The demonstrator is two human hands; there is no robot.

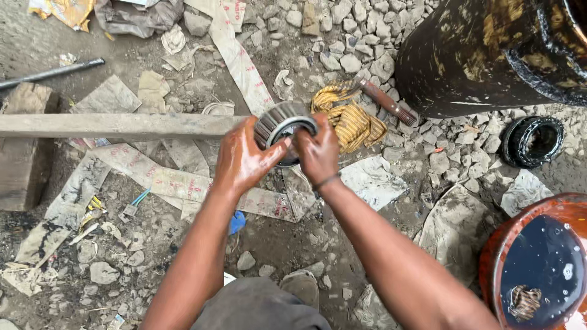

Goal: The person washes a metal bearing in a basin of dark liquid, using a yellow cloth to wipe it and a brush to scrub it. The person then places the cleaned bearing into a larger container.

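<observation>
A round metal roller bearing [282, 124] with ribbed rollers around its side is held up in front of me by both hands. My left hand [243, 159], shiny with oil, grips its left side with the thumb across the face. On the right side my right hand [318, 153] closes on its rim, and a dark band circles that wrist. Just behind the bearing, a yellow striped rag [351, 119] lies on the ground.
A long wooden plank [116, 124] runs left from the bearing. A large black drum [489, 55] stands at top right, a black ring part [533, 140] beside it. An orange tub of dark oil [541, 263] sits at bottom right. A threaded metal rod [388, 104], gravel and paper scraps cover the ground.
</observation>
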